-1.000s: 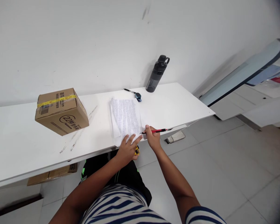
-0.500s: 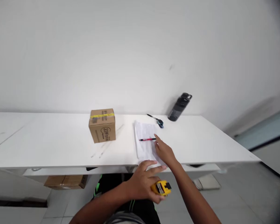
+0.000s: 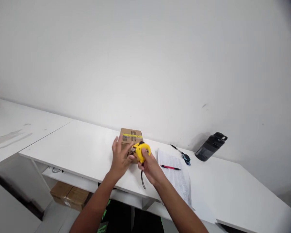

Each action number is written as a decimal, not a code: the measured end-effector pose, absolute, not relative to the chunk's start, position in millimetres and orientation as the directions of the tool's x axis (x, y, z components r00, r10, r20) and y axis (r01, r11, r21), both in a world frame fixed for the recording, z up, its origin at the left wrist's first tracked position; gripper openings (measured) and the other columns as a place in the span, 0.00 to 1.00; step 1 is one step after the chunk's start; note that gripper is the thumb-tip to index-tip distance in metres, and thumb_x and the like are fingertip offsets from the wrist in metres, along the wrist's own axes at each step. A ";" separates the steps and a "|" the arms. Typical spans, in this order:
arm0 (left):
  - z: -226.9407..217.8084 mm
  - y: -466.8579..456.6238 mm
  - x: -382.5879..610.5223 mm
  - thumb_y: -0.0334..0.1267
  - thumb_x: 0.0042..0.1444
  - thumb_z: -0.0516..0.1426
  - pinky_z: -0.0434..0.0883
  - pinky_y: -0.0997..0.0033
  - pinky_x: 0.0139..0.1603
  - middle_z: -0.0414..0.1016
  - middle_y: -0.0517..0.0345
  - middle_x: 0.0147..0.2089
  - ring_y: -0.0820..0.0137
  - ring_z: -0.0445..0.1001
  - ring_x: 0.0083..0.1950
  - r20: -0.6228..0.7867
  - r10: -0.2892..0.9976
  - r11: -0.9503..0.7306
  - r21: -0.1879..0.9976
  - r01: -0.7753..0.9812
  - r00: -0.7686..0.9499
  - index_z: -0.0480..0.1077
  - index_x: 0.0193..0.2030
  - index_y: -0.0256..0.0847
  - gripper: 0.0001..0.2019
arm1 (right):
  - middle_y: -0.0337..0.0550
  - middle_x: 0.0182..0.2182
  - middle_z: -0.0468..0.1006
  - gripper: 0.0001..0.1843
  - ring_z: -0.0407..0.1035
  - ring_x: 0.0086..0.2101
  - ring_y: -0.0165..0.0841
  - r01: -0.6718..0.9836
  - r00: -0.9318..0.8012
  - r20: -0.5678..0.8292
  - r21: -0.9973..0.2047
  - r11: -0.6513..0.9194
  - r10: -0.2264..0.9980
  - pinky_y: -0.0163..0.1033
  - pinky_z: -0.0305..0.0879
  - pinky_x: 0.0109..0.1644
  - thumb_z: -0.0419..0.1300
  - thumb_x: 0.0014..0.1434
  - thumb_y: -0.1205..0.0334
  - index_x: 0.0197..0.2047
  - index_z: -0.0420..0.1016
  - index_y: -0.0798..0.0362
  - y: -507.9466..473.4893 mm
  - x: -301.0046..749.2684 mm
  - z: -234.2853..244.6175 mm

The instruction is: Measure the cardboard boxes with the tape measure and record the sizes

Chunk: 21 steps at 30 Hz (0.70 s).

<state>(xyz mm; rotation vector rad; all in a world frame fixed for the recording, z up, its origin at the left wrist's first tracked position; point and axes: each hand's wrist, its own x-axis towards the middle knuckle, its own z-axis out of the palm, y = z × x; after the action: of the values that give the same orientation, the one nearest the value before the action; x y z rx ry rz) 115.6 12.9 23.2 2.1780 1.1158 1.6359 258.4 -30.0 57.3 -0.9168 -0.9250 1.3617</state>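
A yellow tape measure (image 3: 141,152) with a dark wrist strap hanging from it is gripped in my right hand (image 3: 151,168), thumb across its side. Close by on the left is my left hand (image 3: 120,158), fingers apart and stretched up, its index finger and thumb near the front end of the tape measure. Whether those fingertips touch it I cannot tell. Behind both hands stands a cardboard box (image 3: 131,132) with yellow tape over its top; the hands and tape measure hide most of its front.
Right of the hands, paper sheets (image 3: 174,184) lie on the white table (image 3: 87,142) with a red pen (image 3: 171,167) on them. Beyond are a black pen (image 3: 176,148), a small dark-blue object (image 3: 186,158) and a black bottle (image 3: 210,147). Another cardboard box (image 3: 69,195) sits below the table.
The tape measure has passed from my left hand to my right. My right hand has left the red pen, both hands have risen before the box, and the view has swung left.
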 end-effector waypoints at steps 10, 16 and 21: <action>3.7 84.8 115.8 0.50 0.56 0.59 0.65 0.56 0.61 0.51 0.44 0.72 0.55 0.61 0.67 0.160 0.987 -0.160 0.973 -0.165 -0.014 0.45 0.72 0.49 0.40 | 0.36 0.36 0.77 0.26 0.71 0.35 0.37 0.686 -0.225 0.326 -0.616 0.387 0.918 0.40 0.65 0.39 0.63 0.52 0.42 0.50 0.62 0.44 107.0 248.2 102.5; -1.2 80.2 125.2 0.48 0.60 0.55 0.67 0.58 0.59 0.66 0.48 0.64 0.58 0.70 0.60 0.236 0.971 -0.238 0.948 -0.211 -0.035 0.55 0.69 0.47 0.30 | 0.38 0.37 0.78 0.27 0.72 0.34 0.38 0.800 -0.254 0.321 -0.461 0.385 0.912 0.39 0.63 0.35 0.59 0.54 0.38 0.51 0.61 0.43 108.6 252.2 95.3; 2.8 78.4 123.9 0.47 0.61 0.54 0.64 0.58 0.62 0.66 0.46 0.65 0.58 0.69 0.61 0.172 0.982 -0.182 0.973 -0.142 -0.082 0.56 0.69 0.44 0.30 | 0.38 0.37 0.77 0.28 0.71 0.35 0.38 0.826 -0.225 0.307 -0.444 0.348 0.925 0.39 0.63 0.36 0.61 0.52 0.38 0.50 0.63 0.44 96.5 280.0 99.8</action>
<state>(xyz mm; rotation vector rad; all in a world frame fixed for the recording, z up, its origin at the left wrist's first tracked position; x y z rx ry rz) 123.9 78.4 2.8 1.1907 1.0567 1.4584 280.0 96.5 99.8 -1.5220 -2.0988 0.2521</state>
